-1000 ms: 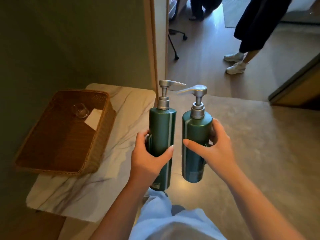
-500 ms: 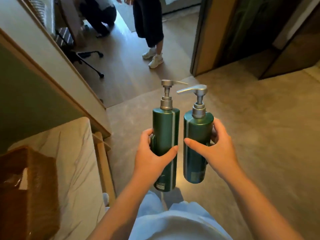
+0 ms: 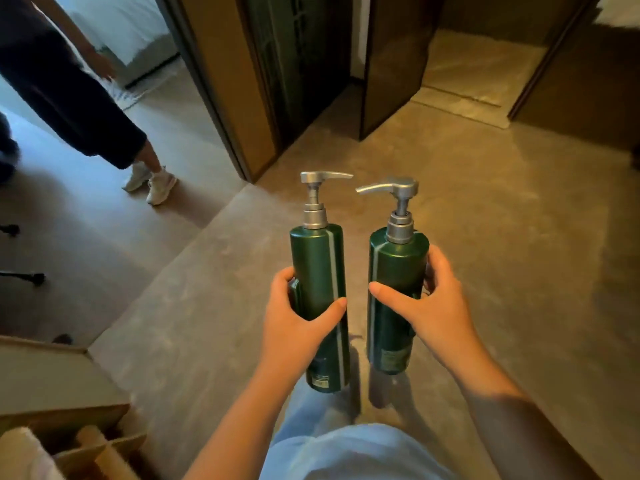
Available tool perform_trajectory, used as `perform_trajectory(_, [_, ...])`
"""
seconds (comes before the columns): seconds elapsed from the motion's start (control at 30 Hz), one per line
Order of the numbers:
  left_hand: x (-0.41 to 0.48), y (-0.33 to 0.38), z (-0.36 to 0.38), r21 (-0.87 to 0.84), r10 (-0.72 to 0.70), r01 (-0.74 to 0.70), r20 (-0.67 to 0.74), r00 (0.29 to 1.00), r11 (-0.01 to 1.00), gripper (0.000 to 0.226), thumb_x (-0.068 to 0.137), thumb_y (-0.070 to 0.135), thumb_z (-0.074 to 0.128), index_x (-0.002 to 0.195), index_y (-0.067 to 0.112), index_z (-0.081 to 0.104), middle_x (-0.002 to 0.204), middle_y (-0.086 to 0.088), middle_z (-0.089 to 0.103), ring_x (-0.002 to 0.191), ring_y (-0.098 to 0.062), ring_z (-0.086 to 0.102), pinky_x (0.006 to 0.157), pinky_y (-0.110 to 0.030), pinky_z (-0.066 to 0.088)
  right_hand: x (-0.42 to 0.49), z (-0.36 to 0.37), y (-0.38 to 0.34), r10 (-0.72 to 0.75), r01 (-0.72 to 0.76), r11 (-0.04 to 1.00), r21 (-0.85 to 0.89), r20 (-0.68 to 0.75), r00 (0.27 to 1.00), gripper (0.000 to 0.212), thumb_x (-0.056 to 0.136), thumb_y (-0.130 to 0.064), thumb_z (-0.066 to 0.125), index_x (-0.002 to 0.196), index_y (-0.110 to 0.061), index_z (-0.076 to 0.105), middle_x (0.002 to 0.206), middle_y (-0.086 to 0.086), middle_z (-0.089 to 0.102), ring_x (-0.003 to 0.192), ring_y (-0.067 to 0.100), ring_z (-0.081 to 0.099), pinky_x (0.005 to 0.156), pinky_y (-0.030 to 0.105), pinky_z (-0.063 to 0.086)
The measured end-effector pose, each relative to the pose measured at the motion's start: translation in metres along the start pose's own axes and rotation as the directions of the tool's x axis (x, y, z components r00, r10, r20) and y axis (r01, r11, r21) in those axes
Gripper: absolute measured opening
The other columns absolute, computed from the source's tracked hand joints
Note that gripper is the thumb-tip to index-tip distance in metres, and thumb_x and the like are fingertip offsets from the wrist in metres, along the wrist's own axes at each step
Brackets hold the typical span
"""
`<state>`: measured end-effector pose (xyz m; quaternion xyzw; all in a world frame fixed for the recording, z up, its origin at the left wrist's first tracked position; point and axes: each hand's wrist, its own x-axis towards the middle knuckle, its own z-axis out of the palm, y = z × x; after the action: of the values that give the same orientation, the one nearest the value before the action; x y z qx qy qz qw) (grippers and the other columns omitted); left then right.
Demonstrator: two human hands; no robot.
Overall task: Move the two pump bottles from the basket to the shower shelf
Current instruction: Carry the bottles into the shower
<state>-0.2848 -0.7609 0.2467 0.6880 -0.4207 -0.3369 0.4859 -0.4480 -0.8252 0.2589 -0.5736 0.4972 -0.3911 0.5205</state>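
Two dark green pump bottles with silver pump heads are held upright in front of me, side by side and slightly apart, above the floor. My left hand (image 3: 294, 317) grips the left pump bottle (image 3: 317, 268) around its middle. My right hand (image 3: 433, 306) wraps the right pump bottle (image 3: 394, 268) the same way. The two spouts point toward each other. The basket and the shower shelf are out of view.
A person (image 3: 69, 98) in dark clothes and white shoes stands at the far left. A dark glass door (image 3: 388, 64) and a wooden door frame (image 3: 225, 81) lie ahead, with an opening to a tiled area (image 3: 478, 74) at the upper right. Wooden furniture edge (image 3: 52, 382) sits at the lower left.
My view has swung to the right: the marble counter and basket have left the frame, and the doorways ahead have come into view. Both hands still hold the bottles the same way.
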Motion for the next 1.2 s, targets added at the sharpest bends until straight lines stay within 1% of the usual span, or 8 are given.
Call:
perform_trajectory(0.23, [0.146,0.014,0.029,-0.033,0.08,-0.077,0.116,0.99,0.996,0.056,0.062,0.024,0.078,0.108,0.025,0.045,0.095,0.012,0.055,0.084,0.008,0.054,0.064,-0.005,0.045,0.122,0.001,-0.012,0.021,-0.026,0.999,-0.029,-0.144,0.989,0.058,0.058,-0.021,0.081,0.105,-0.038,0.051,0.1,-0.023,0.06,0.088,-0.019,0.053,0.064,-0.002,0.04])
perform_trajectory(0.33, [0.207,0.024,0.034,-0.066,0.103,-0.094,0.167,0.981,0.993,0.056,0.061,0.022,0.079,0.105,0.029,0.046,0.094,0.012,0.056,0.083,0.008,0.055,0.062,-0.005,0.045,0.177,0.008,-0.029,-0.029,0.019,0.998,-0.062,-0.168,0.985,0.052,0.061,-0.021,0.081,0.098,-0.041,0.052,0.089,-0.028,0.064,0.087,-0.014,0.056,0.066,0.0,0.041])
perform_trajectory(0.53, [0.309,0.037,0.06,-0.056,0.084,-0.071,0.275,0.958,0.996,0.056,0.057,0.026,0.08,0.1,0.04,0.046,0.089,0.017,0.058,0.079,0.011,0.056,0.057,-0.002,0.042,0.248,0.007,-0.047,-0.078,0.055,0.995,-0.085,-0.295,0.952,0.05,0.059,-0.03,0.078,0.097,-0.049,0.052,0.093,-0.031,0.063,0.088,-0.009,0.059,0.065,0.003,0.044])
perform_trajectory(0.63, [0.343,0.043,0.081,-0.053,0.127,-0.116,0.32,0.939,0.992,0.058,0.055,0.035,0.078,0.101,0.042,0.045,0.084,0.025,0.059,0.079,0.01,0.056,0.057,-0.002,0.041,0.275,-0.006,-0.044,-0.059,0.02,0.994,-0.11,-0.363,0.93,0.049,0.059,-0.035,0.08,0.101,-0.037,0.054,0.094,-0.018,0.066,0.09,0.001,0.061,0.07,0.012,0.049])
perform_trajectory(0.73, [0.377,0.05,0.104,-0.074,0.164,-0.148,0.335,0.928,0.986,0.056,0.053,0.041,0.076,0.1,0.04,0.045,0.086,0.031,0.057,0.079,0.006,0.057,0.058,-0.004,0.043,0.305,-0.019,-0.038,-0.028,-0.027,0.991,-0.13,-0.4,0.916,0.052,0.059,-0.035,0.081,0.103,-0.031,0.054,0.094,-0.01,0.065,0.09,0.005,0.06,0.078,0.031,0.052])
perform_trajectory(0.87, [0.431,0.06,0.14,-0.083,0.162,-0.141,0.347,0.924,0.986,0.057,0.051,0.042,0.078,0.097,0.042,0.045,0.085,0.026,0.06,0.08,0.009,0.057,0.058,-0.003,0.043,0.357,-0.043,-0.032,0.0,-0.057,0.992,-0.112,-0.458,0.889,0.053,0.054,-0.04,0.078,0.099,-0.041,0.05,0.092,-0.018,0.063,0.089,0.0,0.059,0.076,0.029,0.051])
perform_trajectory(1.03, [0.509,0.09,0.199,-0.03,0.166,-0.169,0.406,0.899,0.985,0.066,0.052,0.042,0.076,0.107,0.037,0.04,0.096,0.022,0.053,0.088,0.016,0.051,0.061,0.0,0.042,0.45,-0.085,-0.025,-0.003,-0.048,0.995,-0.091,-0.495,0.869,0.054,0.06,-0.029,0.08,0.105,-0.034,0.051,0.096,-0.012,0.063,0.093,0.005,0.059,0.083,0.042,0.053])
perform_trajectory(1.2, [0.592,0.135,0.258,-0.01,0.185,-0.205,0.471,0.862,0.979,0.07,0.06,0.03,0.079,0.118,0.027,0.04,0.103,0.015,0.055,0.093,0.002,0.054,0.065,-0.014,0.046,0.546,-0.129,-0.032,-0.033,-0.012,0.997,-0.08,-0.533,0.845,0.055,0.058,-0.034,0.08,0.1,-0.047,0.048,0.094,-0.022,0.061,0.093,-0.006,0.056,0.077,0.026,0.049])
